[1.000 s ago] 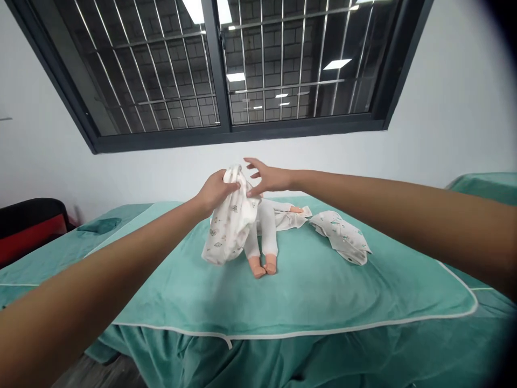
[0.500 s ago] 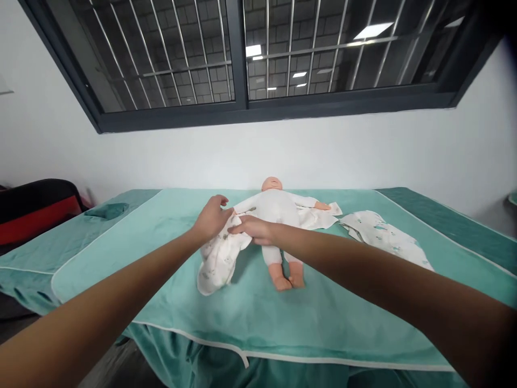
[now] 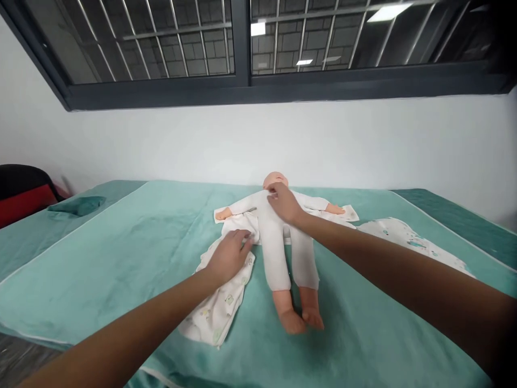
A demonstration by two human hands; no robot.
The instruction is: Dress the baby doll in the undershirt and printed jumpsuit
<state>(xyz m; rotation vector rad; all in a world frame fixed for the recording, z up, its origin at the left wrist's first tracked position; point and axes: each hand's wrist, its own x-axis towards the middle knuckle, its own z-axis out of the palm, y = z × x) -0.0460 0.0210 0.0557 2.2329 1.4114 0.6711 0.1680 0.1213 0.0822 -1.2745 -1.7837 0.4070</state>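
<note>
A baby doll (image 3: 270, 226) with a white cloth body lies on its back, head at the wall, bare feet toward me and arms spread wide. Beneath its arms and torso is a white printed baby garment (image 3: 220, 310), one part of which stretches down to the left of the legs. On that garment, beside the doll's hip, rests my left hand (image 3: 230, 256), thumb apart from the fingers and no grip visible. My right hand (image 3: 285, 205) lies on the doll's upper chest just below the chin, its fingers loosely apart.
A second white printed cloth (image 3: 407, 240) lies right of the doll, partly behind my right forearm. Green covering (image 3: 121, 269) spreads over the bed. At the far left sits a black and red object (image 3: 26, 191). A barred window (image 3: 161, 91) is above the white wall.
My left hand has let go of the bunched garment, which now lies spread out beside the legs. My right hand has moved up to the doll's chest. The view has come closer.
</note>
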